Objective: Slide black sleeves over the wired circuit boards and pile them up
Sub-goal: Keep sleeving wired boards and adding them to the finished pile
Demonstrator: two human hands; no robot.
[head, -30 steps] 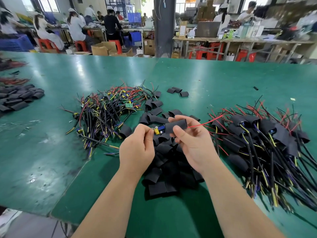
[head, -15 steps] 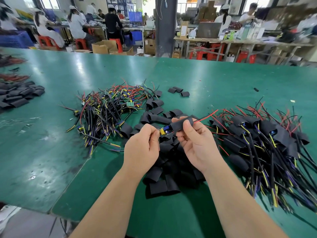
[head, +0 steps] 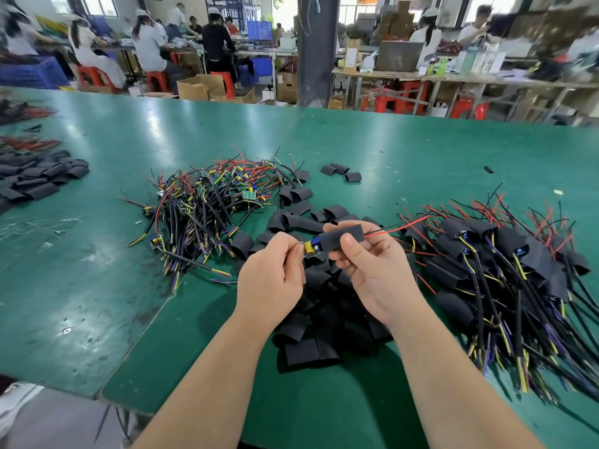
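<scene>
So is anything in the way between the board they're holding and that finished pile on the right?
Nothing visible. The right hand pinches the black sleeve and the left hand grips the exposed end of the circuit board, above the loose sleeves. The finished pile lies just to their right, with open air between.

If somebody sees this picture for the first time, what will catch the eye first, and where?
At the centre, the right hand pinches a black sleeve while the left hand pinches the circuit board poking from it. Three heaps lie on the green table: bare wired boards at left, loose sleeves beneath the hands, sleeved boards at right.
</scene>
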